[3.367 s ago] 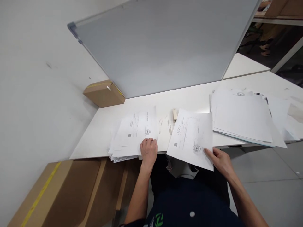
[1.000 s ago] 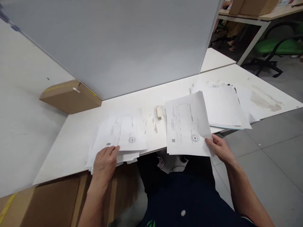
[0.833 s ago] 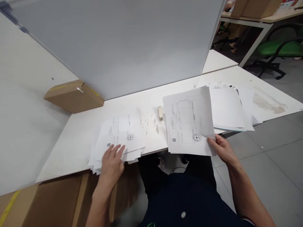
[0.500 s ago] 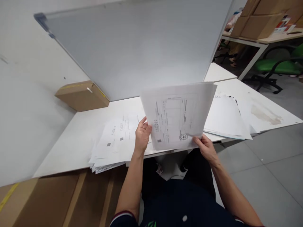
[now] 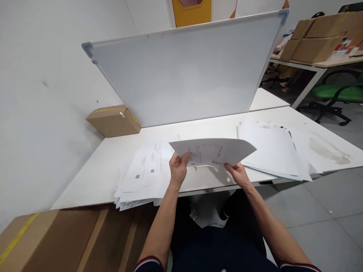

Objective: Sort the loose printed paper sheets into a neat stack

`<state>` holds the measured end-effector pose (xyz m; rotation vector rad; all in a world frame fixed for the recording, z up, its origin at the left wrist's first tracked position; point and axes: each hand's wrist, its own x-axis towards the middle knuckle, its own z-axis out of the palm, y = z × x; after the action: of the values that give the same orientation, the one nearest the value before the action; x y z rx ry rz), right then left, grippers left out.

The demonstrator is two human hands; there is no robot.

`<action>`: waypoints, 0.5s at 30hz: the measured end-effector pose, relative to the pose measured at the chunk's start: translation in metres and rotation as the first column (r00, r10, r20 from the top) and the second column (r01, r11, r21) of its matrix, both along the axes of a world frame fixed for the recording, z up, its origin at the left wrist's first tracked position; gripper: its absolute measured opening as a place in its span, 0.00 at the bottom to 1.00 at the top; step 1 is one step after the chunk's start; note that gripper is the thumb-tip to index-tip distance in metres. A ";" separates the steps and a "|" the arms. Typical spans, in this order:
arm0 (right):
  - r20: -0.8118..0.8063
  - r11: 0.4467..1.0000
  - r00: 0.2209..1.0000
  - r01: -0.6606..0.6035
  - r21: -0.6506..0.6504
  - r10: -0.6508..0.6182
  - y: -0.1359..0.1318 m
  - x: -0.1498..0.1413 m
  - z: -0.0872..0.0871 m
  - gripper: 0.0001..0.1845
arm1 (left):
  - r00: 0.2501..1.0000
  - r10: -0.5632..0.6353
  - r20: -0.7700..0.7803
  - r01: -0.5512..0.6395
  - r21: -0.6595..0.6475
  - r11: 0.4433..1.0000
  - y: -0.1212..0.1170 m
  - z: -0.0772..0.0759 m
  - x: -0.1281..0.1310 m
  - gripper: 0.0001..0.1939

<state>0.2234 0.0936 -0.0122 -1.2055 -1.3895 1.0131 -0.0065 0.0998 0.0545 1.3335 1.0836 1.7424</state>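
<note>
Printed sheets of paper [image 5: 210, 149] are held up over the desk, tilted back and bowed. I cannot tell how many sheets there are. My left hand [image 5: 179, 168] pinches their left edge, thumb on the printed face. At the lower right edge my right hand [image 5: 237, 173] grips them, its thumb on top beside a round stamp. A spread pile of printed papers [image 5: 144, 170] lies to the left of my left hand. On the right rests another paper stack [image 5: 269, 147], mostly blank side up.
Behind the white desk [image 5: 85, 173] leans a whiteboard [image 5: 184, 75]. A cardboard box [image 5: 115, 121] sits by the wall at the back left. More cardboard boxes [image 5: 56, 238] stand below the desk's left front edge. A green chair [image 5: 333, 92] is at the right.
The held paper has tipped from nearly upright to a flatter, bowed pose. My left hand has shifted its grip, with its thumb now over the paper. The camera view has tilted up.
</note>
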 end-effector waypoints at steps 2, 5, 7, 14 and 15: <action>0.005 1.000 1.000 -0.014 -0.006 0.014 0.000 -0.001 -0.004 0.18 | 1.000 0.004 0.009 -0.004 -0.010 1.000 0.000 -0.001 0.002 0.15; 0.103 1.000 0.995 -0.008 -0.018 0.009 0.002 0.003 0.000 0.17 | 0.996 0.027 0.080 -0.023 -0.051 0.998 0.001 -0.001 0.006 0.15; 0.237 1.000 0.971 -0.006 0.015 0.002 0.003 0.011 0.015 0.16 | 0.989 0.039 0.140 -0.030 -0.062 0.998 0.003 0.000 0.005 0.16; 0.725 0.945 0.689 -0.245 0.219 0.010 -0.012 0.054 0.132 0.14 | 0.997 0.081 0.009 -0.080 -0.045 0.996 -0.002 -0.008 -0.037 0.35; 0.746 0.944 0.664 -0.205 0.257 -0.059 -0.016 0.057 0.142 0.14 | 0.993 0.077 -0.093 -0.082 -0.051 0.995 -0.007 -0.011 -0.043 0.37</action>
<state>0.2809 0.0780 0.1302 -1.3808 -2.1659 0.2688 -0.0494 0.0932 0.0432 1.3641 1.2415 1.7105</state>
